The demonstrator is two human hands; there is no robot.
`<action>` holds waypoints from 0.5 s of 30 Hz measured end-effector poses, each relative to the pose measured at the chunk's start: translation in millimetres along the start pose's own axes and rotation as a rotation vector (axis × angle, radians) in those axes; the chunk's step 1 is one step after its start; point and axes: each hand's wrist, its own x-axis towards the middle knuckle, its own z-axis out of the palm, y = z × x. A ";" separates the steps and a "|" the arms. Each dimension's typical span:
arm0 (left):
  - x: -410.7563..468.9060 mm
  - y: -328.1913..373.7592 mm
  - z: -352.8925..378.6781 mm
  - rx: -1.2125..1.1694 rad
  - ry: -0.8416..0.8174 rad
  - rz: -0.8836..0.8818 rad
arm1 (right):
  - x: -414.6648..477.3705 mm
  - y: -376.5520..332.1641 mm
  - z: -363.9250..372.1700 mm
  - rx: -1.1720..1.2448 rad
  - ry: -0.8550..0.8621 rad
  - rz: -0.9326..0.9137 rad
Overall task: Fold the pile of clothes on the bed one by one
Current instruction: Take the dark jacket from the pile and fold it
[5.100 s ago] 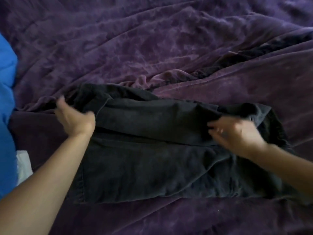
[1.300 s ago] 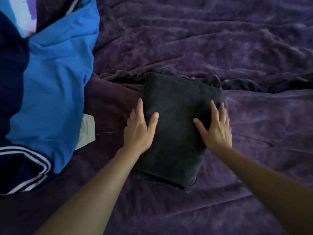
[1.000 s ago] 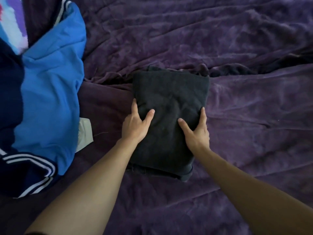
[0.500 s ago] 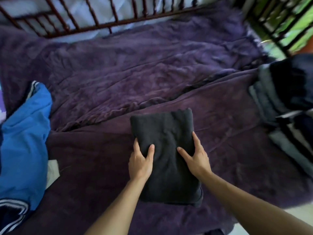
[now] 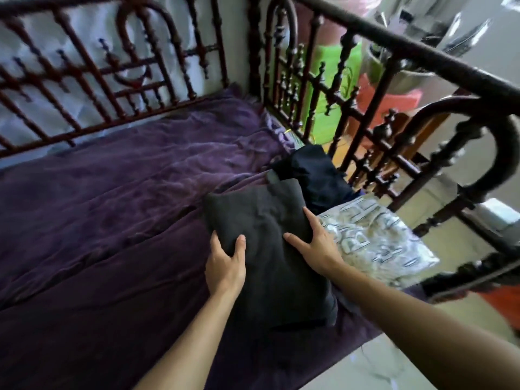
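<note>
The folded dark grey cloth (image 5: 270, 249) is being held at both of its long sides. The left hand (image 5: 225, 266) is being closed round the left edge, with the thumb lying on top and the fingers tucked along the side. The right hand (image 5: 315, 246) is being closed on the right edge, with the thumb stretched out on top and the fingers running up the side. Both bare arms are being reached forward from the bottom of the view, almost straight.

The grey cloth is being kept as a thick, soft bundle, like a fat rectangle with round corners. Its top is looking fuzzy and a little wrinkled. It is being held over the right part of the bed, above the purple blanket (image 5: 112, 206). It cannot be told if the bundle is being lifted or is lying flat.

The blanket is looking soft and velvety, with long creases running across it. Just beside the right hand, a pale folded cloth (image 5: 374, 243) with grey printed letters is lying flat. Behind the bundle's far right corner, a dark, crumpled cloth (image 5: 312, 175) is being left in a heap. The bed is being closed in by a dark bed rail (image 5: 168, 66) made of thin, knobbly turned bars. A pale, smooth floor (image 5: 365, 367) is being shown at the lower right.
</note>
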 end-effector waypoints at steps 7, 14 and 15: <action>38.6 114.3 45.9 -0.035 0.089 0.111 | 103.6 -29.4 -103.1 0.075 0.000 -0.118; 102.2 183.4 108.3 -0.046 0.080 0.122 | 235.8 -39.7 -154.3 0.092 -0.072 -0.088; 110.0 183.6 125.3 -0.061 0.046 0.126 | 254.1 -30.6 -156.5 0.053 -0.069 -0.065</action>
